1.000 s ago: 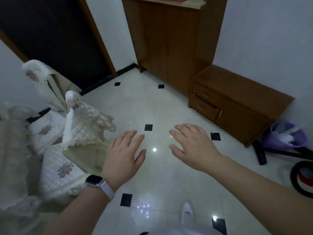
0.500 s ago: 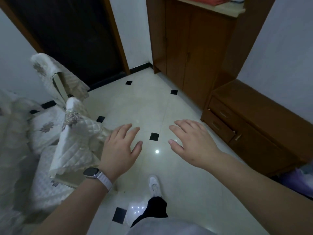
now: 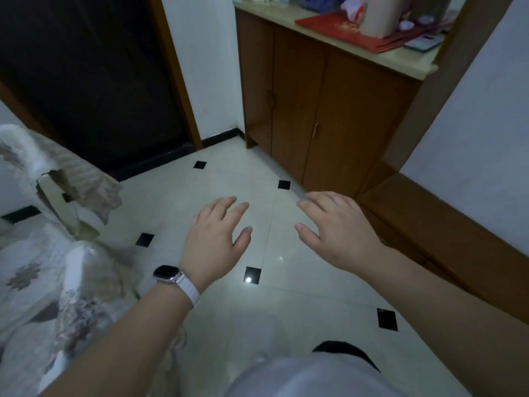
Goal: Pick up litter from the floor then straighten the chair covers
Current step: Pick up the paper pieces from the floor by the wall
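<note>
**Asker:** What are your hands doing?

**Me:** Nothing yet. My left hand (image 3: pixel 217 239), the one with the watch (image 3: pixel 167 273), and my right hand (image 3: pixel 335 230) hover flat over the floor (image 3: pixel 229 173) in front of the tall cabinet (image 3: pixel 315 110). Their fingers are loosely spread and hold nothing.

**Asker:** What has just changed?

**Me:** My head has lifted and turned. A second ago a purple bin with white scraps in it stood past the low drawer unit (image 3: pixel 443 224) beside the cabinet. It is out of sight now, and the cabinet's top has come into view. I see no litter on the tiles before the cabinet, so I judge the covers come next.

**Asker:** Where are they?

**Me:** The chair covers (image 3: pixel 31 267) lie rumpled and bunched well left of the cabinet, across the floor, apart from my left hand.

**Asker:** Any containers?

**Me:** The cabinet's doors are closed, so its contents are hidden. On its top lies a red tray (image 3: pixel 352 30) with a beige cylinder (image 3: pixel 378 15) standing on it. I cannot tell what that holds.
</note>
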